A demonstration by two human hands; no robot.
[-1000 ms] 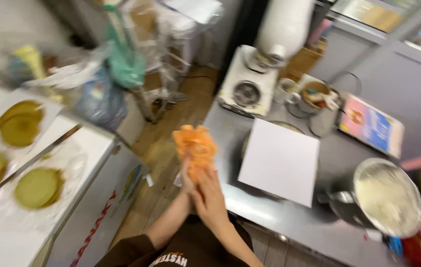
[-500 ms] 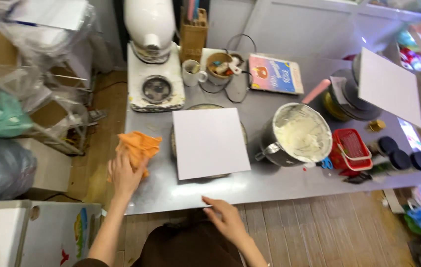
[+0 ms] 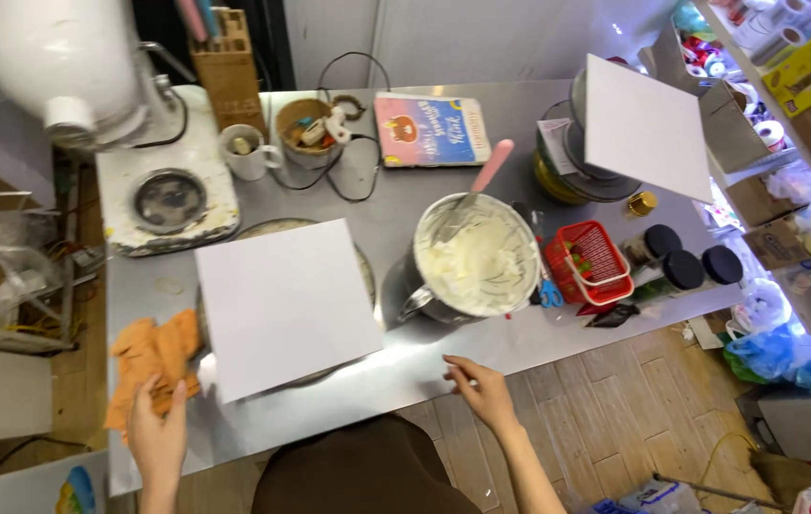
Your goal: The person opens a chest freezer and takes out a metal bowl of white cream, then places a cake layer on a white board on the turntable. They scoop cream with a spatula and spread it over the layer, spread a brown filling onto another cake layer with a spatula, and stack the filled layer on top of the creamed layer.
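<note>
The orange cloth point(image 3: 151, 366) now lies crumpled on the steel table point(image 3: 348, 195) near its left edge, just beside the white square board point(image 3: 283, 305); half a second ago it was bunched up higher. The left hand point(image 3: 158, 435) rests on its lower part, fingers point(image 3: 177, 398) loosely spread, not clearly gripping. The right hand point(image 3: 481, 390) is half open and empty at the front edge, near the pot of white cream point(image 3: 477, 259). The board hides most of the round stand under it.

A cloth point(image 3: 153, 357) lies left of the square board point(image 3: 281, 305); a metal bowl point(image 3: 472, 262) stands right of it.
</note>
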